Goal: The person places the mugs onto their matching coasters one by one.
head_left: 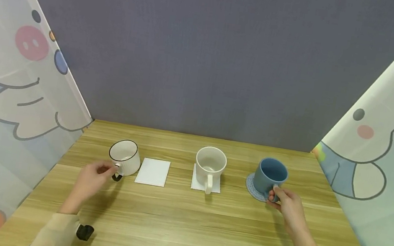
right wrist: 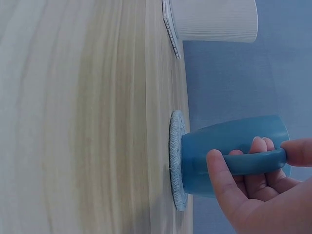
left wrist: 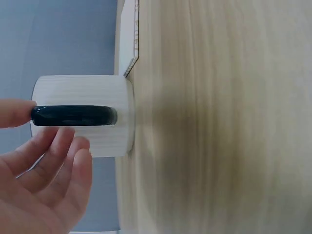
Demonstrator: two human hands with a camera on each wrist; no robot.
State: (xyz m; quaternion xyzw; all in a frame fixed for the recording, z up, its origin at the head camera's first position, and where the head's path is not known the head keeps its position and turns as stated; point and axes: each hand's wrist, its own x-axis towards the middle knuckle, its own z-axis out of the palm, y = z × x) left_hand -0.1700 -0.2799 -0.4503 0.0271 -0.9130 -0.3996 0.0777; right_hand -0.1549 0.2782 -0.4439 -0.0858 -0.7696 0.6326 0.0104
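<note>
At the left of the table, a white mug [head_left: 129,165] with a dark rim and black handle [left wrist: 73,116] stands on the bare wood. My left hand [head_left: 94,178] has its thumb on the top of that handle and its bent fingers close beside it. On the right, a blue mug [head_left: 262,178] stands upright on a round woven blue coaster [head_left: 250,184]. The fingers of my right hand [head_left: 290,207] pass through the blue handle [right wrist: 251,163], with the thumb resting on its top end.
A white square coaster [head_left: 152,172] lies just right of the dark-rimmed mug. In the middle, a cream mug [head_left: 209,167] stands on another white square coaster [head_left: 216,186], its handle towards me. A grey panel [head_left: 206,57] rises behind the wooden table [head_left: 174,229].
</note>
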